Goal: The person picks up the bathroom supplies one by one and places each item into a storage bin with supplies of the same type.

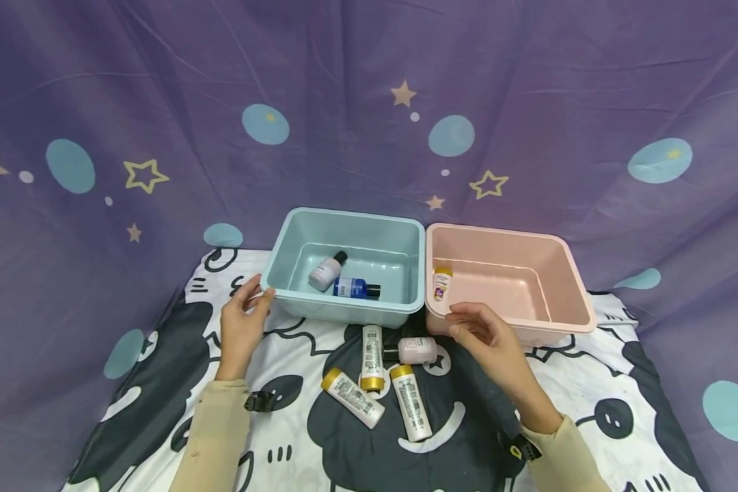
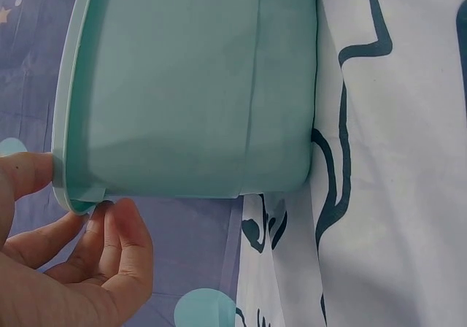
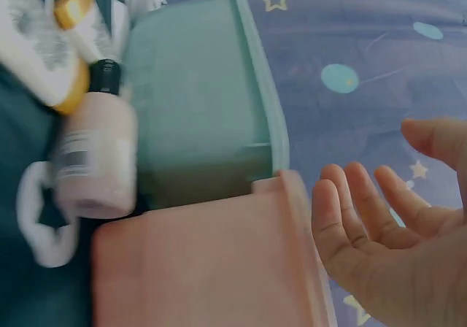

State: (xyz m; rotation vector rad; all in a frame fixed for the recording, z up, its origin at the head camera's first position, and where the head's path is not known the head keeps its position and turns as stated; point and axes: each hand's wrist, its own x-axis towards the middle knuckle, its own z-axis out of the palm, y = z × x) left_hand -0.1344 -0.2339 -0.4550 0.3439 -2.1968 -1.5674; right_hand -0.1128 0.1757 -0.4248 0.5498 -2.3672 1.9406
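My left hand (image 1: 241,329) pinches the front left corner of the light blue bin (image 1: 344,305), thumb on the rim and fingertips beneath it. Inside that bin lie a pale pink bottle (image 1: 324,274) with a black cap and a blue bottle (image 1: 350,288). My right hand (image 1: 490,347) hovers at the front rim of the pink bin (image 1: 559,316), its fingers relaxed and holding nothing. In the pink bin, a small white bottle (image 1: 441,285) with a yellow cap leans at the left side.
Before the bins lie three white bottles with gold caps, one at the left (image 1: 355,400), one in the middle (image 1: 372,348), one at the right (image 1: 412,406). A pale pink bottle (image 1: 417,350) lies beside them. A purple curtain (image 1: 357,137) hangs behind the patterned cloth (image 1: 295,424).
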